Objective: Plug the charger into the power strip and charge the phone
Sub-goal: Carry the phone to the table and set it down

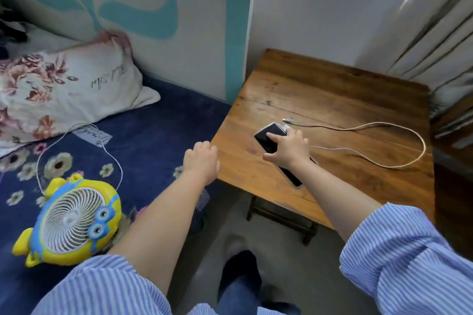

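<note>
A black phone lies face up on the wooden table, near its left front edge. My right hand rests on top of it, fingers and thumb closed around its sides. A beige charging cable loops across the table to the right, and its free plug tip lies just beyond the phone. My left hand hovers at the table's left edge, fingers curled, holding nothing. No power strip or charger block is visible.
A bed with a dark blue floral cover stands left of the table. On it lie a yellow cartoon fan with a white cord and a floral pillow. Curtains hang at the right.
</note>
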{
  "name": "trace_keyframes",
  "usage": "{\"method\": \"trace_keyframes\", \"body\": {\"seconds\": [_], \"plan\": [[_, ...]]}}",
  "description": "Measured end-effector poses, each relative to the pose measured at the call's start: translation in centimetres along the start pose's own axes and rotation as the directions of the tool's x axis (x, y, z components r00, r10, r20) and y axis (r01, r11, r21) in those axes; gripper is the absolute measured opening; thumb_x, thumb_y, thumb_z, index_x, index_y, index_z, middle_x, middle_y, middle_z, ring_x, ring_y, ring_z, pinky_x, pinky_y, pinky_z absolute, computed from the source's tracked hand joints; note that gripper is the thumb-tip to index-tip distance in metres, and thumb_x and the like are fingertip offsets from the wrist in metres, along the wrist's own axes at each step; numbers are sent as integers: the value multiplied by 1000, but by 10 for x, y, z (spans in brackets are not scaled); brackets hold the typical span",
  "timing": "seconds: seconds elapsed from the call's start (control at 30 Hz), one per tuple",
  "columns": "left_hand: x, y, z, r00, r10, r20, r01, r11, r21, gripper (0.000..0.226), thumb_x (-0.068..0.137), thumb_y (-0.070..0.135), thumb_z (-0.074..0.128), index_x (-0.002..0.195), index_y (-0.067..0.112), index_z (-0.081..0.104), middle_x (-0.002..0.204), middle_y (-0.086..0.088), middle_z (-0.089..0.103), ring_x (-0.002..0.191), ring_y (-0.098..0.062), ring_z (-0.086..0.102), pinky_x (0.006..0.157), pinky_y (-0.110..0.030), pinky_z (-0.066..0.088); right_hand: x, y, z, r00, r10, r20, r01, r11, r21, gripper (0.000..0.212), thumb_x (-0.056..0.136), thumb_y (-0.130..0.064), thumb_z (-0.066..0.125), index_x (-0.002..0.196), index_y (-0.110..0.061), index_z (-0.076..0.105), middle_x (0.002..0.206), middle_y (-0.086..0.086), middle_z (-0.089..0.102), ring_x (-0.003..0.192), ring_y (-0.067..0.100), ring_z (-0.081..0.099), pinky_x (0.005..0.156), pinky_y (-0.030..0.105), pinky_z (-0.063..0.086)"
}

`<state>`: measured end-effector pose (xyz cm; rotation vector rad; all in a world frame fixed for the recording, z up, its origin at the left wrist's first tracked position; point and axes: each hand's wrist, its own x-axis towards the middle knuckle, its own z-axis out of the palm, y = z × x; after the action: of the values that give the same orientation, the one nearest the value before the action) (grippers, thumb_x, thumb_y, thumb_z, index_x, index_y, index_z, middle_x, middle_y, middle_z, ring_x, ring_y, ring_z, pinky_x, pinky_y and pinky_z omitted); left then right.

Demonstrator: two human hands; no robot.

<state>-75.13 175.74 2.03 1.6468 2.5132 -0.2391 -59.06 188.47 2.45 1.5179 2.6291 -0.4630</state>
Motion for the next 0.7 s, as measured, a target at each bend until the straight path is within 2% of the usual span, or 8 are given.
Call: {"method": "trace_keyframes", "body": {"seconds": [0.1, 0.2, 0.23, 0.3, 0.37, 0.43, 0.53, 0.7], "plan": [[30, -14, 19, 999, 4, 44, -1, 998, -61, 20, 91, 21, 38, 100, 8, 50, 106, -9, 54, 92, -23, 50, 73, -33, 42, 35, -16, 25, 999, 7, 51, -8, 1000, 14, 58, 75, -49, 63, 128, -34, 44, 126, 15, 48, 116, 35, 37, 96, 44, 35], [52, -22, 45, 993, -7, 116, 25, 988, -152, 17, 90, 16, 39, 98, 5, 49, 108, -11, 52, 95, -26, 50, 73, -33, 41, 62, -31, 53, 993, 20, 115, -21, 1000, 10, 59, 77, -47, 62, 129, -34, 41, 127, 15, 46, 115, 35, 37, 94, 44, 36], [58, -24, 54, 991, -10, 132, 34, 983, -178, 18, 90, 16, 40, 101, 4, 49, 111, -11, 51, 99, -26, 49, 75, -33, 41, 70, -35, 62, 992, 19, 124, -20, 1000, 7, 58, 77, -46, 62, 130, -34, 40, 127, 15, 45, 115, 34, 37, 94, 44, 36], [67, -26, 76, 989, 19, 147, 8, 984, -179, 26, 91, 18, 42, 113, 4, 46, 125, -12, 47, 117, -26, 42, 91, -35, 41, 81, -40, 79, 990, 19, 138, -19, 1000, 3, 57, 79, -45, 61, 130, -33, 39, 129, 15, 43, 115, 34, 37, 94, 44, 35], [75, -27, 100, 983, 42, 180, -8, 983, -185, 39, 92, 21, 41, 126, 3, 36, 141, -13, 35, 135, -29, 25, 107, -37, 32, 93, -44, 98, 991, 10, 130, -10, 1000, 5, 56, 79, -43, 61, 130, -31, 39, 131, 16, 41, 115, 35, 36, 95, 45, 35], [80, -26, 124, 970, 27, 243, 29, 974, -223, 52, 95, 26, 38, 139, 4, 20, 153, -14, 17, 142, -29, 8, 115, -39, 19, 103, -47, 117, 992, 5, 128, -6, 1000, 11, 55, 79, -42, 62, 129, -30, 40, 135, 18, 38, 116, 36, 36, 97, 46, 34], [84, -22, 156, 950, 18, 312, 68, 962, -264, 61, 96, 31, 33, 143, 5, 4, 156, -13, -1, 144, -26, -4, 118, -38, 6, 119, -49, 142, 992, -3, 124, 1, 1000, 16, 57, 80, -41, 62, 130, -30, 38, 141, 20, 31, 121, 38, 32, 100, 48, 32], [80, -20, 175, 957, 1, 290, 88, 952, -294, 63, 96, 33, 30, 143, 5, -2, 155, -13, -8, 143, -25, -9, 117, -37, -2, 128, -53, 157, 999, -30, 35, 29, 999, 30, 56, 80, -39, 60, 131, -27, 39, 144, 24, 28, 122, 40, 32, 99, 48, 31]]}}
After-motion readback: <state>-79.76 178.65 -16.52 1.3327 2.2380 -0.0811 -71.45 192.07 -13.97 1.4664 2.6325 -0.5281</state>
